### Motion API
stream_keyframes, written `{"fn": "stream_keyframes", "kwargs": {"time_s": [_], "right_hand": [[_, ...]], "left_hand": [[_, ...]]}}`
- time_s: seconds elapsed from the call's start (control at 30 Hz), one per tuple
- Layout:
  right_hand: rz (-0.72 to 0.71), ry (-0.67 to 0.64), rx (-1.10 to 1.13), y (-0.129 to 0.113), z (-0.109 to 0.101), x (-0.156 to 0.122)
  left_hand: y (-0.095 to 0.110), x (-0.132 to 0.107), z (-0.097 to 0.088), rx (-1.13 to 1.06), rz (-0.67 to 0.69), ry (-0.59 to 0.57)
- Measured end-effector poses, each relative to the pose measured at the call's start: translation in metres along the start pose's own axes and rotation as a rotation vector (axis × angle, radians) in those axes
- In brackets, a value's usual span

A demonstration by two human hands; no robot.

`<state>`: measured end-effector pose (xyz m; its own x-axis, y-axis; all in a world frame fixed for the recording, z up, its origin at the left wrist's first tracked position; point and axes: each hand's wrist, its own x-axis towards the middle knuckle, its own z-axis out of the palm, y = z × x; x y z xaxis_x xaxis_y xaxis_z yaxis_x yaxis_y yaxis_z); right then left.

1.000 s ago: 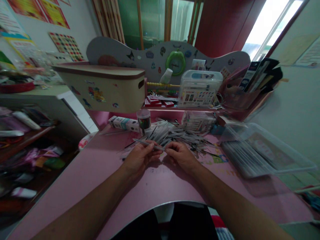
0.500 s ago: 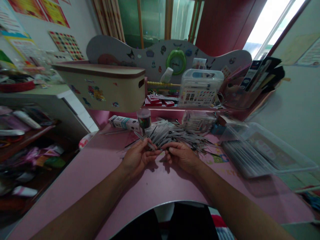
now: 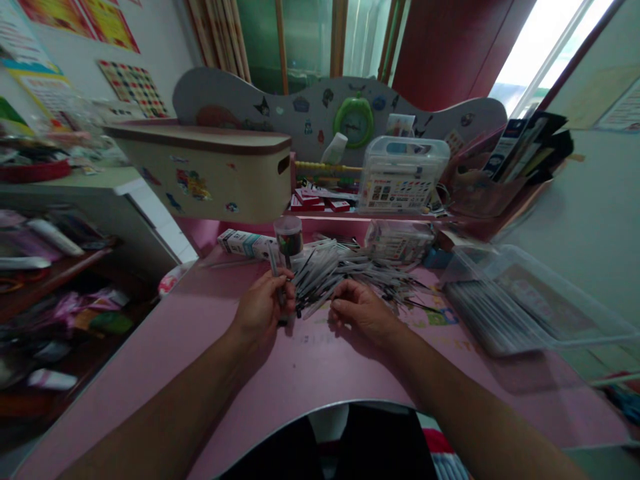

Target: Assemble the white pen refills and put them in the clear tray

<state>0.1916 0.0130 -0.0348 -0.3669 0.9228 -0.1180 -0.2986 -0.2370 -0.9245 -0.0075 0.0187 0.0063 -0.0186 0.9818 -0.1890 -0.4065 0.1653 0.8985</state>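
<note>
My left hand (image 3: 260,308) is closed around a slim, clear-and-grey pen (image 3: 273,261), which stands nearly upright out of the fist. A dark end shows below the fingers. Facing it, my right hand (image 3: 363,308) has its fingers curled in and the thumb pressed to them; anything in that pinch is too small or hidden to make out. Just beyond both hands lies a loose pile of thin whitish pens (image 3: 325,263), many with dark tips. Behind the left hand stands a clear plastic cup (image 3: 289,235) with dark contents.
An open clear plastic box (image 3: 565,300) sits at the right, with rows of thin grey pens (image 3: 493,317) beside its near edge. A printed carton (image 3: 245,244) lies at the left back of the pink table (image 3: 320,373). A shelf carries a cream bin (image 3: 215,180) and a clear case (image 3: 404,177).
My hands have parted. The left has drawn back to the left, tilting the pen from slanted to nearly upright; the right stays near the pile, its fingers more curled.
</note>
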Motion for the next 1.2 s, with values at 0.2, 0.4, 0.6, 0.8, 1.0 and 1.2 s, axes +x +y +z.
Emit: {"fn": "stream_keyframes", "kwargs": {"time_s": [0.2,0.4,0.6,0.8,1.0,1.2], "right_hand": [[-0.153,0.068,-0.497,-0.002,0.000,0.001],[-0.182,0.096,-0.702,-0.005,0.007,-0.002],[-0.330,0.130,-0.894,-0.008,0.008,-0.002],[-0.355,0.126,-1.060,-0.007,0.005,0.000],[-0.350,0.127,-1.133,-0.006,0.003,0.001],[-0.339,0.131,-1.014,-0.008,0.005,-0.001]], "left_hand": [[0.005,0.006,-0.004,0.156,-0.041,-0.002],[0.018,0.010,-0.014,0.852,0.202,-0.216],[0.014,0.010,-0.020,1.429,0.325,-0.377],[0.001,0.011,-0.023,1.514,0.377,-0.350],[0.003,0.008,-0.013,1.680,0.290,-0.389],[0.008,0.005,-0.006,1.418,0.182,-0.365]]}}
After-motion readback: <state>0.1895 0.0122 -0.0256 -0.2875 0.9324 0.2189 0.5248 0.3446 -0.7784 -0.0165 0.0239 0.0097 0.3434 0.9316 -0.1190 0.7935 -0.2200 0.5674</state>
